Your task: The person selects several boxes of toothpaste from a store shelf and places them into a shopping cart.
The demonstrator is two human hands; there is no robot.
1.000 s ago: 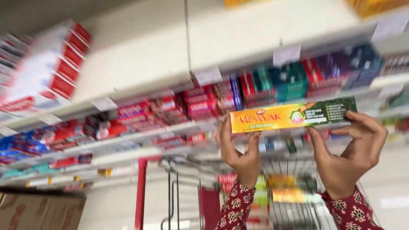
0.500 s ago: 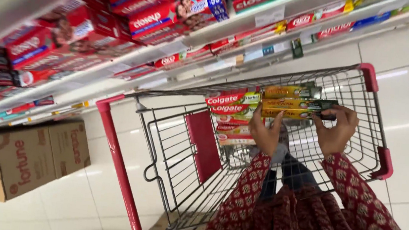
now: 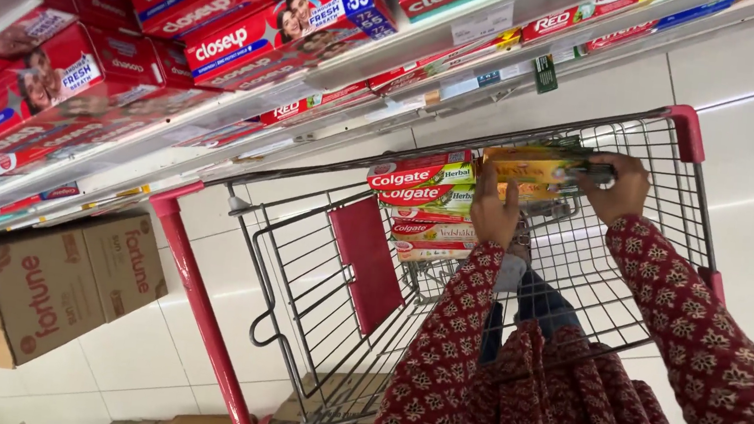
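Both hands grip one long yellow-green carton [image 3: 538, 169] inside the red-framed wire cart [image 3: 685, 131]: left hand [image 3: 495, 212] closed on its near end, right hand [image 3: 617, 184] closed on the far end. Step, by judgement: lowering it beside the red-and-white cartons [image 3: 420, 198] stacked in the cart. Release calls for level seating. Carton underside hidden; fingertips hard to make out.

- The shopping cart [image 3: 674, 190] is open at the top, so a hand can pass straight down into it.
- Its wire walls and red rim corners block entry from the sides.
- Stacked toothpaste boxes [image 3: 424, 203] fill the far end — the near part of the basket stands free.
- The red child-seat flap [image 3: 365, 262] leans across the left side.
- The shelf edge [image 3: 340, 112] overhangs just beside the cart.
- Cardboard cartons [image 3: 66, 279] stand on the floor, well apart to the left.
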